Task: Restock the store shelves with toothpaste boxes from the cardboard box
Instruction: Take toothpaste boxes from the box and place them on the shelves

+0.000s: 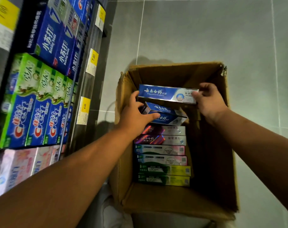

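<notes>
An open cardboard box (210, 162) stands on the floor, with several toothpaste boxes lined up inside its left half. My right hand (209, 101) pinches the right end of a blue and silver toothpaste box (164, 94), held level above the others. My left hand (136, 114) grips the left end of a second blue toothpaste box (169, 116), which lies tilted just below the first; its fingertips also touch the upper box's left end. Purple, pink-white and green-yellow boxes (161, 153) lie flat below.
Store shelves (84, 89) run along the left, filled with green-blue Crest boxes (31, 109), blue baking soda boxes (58, 38) and pale pink boxes (20, 165). Yellow price tags (85, 109) hang on the shelf edges. Grey tiled floor (205, 30) surrounds the carton.
</notes>
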The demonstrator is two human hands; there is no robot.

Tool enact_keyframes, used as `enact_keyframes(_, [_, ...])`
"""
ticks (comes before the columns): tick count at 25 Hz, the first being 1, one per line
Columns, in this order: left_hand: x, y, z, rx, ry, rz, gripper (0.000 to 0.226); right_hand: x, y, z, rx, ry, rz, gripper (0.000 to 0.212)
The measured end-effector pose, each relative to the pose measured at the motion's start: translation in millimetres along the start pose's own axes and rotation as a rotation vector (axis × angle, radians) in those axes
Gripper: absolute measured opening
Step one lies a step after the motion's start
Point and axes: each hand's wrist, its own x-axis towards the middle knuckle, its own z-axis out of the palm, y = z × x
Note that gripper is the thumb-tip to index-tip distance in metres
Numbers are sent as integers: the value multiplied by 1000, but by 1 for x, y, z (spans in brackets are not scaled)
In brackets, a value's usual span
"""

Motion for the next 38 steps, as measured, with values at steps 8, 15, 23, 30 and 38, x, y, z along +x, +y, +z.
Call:
enact_keyframes(8, [-67, 46, -38, -320, 11, -154, 102, -101, -80, -34, 185, -7, -51, 32])
enact_keyframes(15, [-159, 145, -118, -387, 11, -75, 81, -190, -190, -60, 326, -1, -41, 10])
enact_keyframes(23, [-297, 274, -233, -554, 125, 6, 92, -348, -356, -100, 523, -50, -50, 16])
enact_keyframes(30, [-426, 362, -304, -753, 242, 108, 74, -468, -481, -139, 557, -273, -67, 13])
enact_keyframes(38, [-570, 399, -338, -830, 531, 148, 90, -571, -552, -155, 455, -484, -162, 23])
